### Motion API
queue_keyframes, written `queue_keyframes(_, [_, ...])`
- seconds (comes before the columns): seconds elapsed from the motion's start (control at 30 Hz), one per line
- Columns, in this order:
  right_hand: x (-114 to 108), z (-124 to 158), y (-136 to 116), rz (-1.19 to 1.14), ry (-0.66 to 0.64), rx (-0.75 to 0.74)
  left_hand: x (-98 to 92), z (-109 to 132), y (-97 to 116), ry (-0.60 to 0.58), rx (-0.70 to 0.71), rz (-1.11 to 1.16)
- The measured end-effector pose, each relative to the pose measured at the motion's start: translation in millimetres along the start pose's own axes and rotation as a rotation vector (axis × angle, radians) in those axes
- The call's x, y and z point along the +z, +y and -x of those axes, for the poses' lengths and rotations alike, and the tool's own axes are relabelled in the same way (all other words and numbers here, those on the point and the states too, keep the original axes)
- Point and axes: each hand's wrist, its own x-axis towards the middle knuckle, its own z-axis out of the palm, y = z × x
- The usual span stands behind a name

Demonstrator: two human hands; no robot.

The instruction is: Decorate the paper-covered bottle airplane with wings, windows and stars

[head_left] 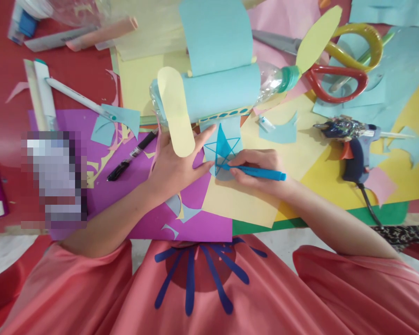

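My right hand (263, 163) grips a blue marker (267, 173), its tip on a light blue piece of paper (233, 128). A star outline is drawn there in blue, partly coloured in. My left hand (176, 170) lies with fingers spread, its thumb and index finger at the paper's left edge. Just beyond the hands, a plastic bottle (223, 88) wrapped in light blue paper lies on its side with a green cap. A pale yellow strip with rounded ends (178, 121) extends from the bottle over the back of my left hand. A yellow leaf-shaped piece (316, 39) is by the cap.
Scissors (338, 81) with red and yellow handles lie at the upper right. Below them sits a glue gun (356, 151) with its cord towards me. Markers (78, 97) and a black pen (131, 156) lie on the left among paper scraps. A phone-like pixelated object (57, 181) is nearby.
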Motion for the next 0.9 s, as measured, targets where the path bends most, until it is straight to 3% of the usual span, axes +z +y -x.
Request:
queue_keyframes(0.33, [-2.7,0.3,-0.2,0.087,-0.058,-0.201,-0.7,-0.4,1.1,-0.008,0.0,0.01])
queue_keyframes(0.67, [-0.1,1.4,-0.3,-0.083,0.158,0.062,0.4,0.3,-1.5,-0.006,0.017,0.011])
queue_keyframes(0.9, [3.3,2.4,5.4,-0.099,0.141,0.119,0.5,0.4,-1.0,0.003,0.008,-0.003])
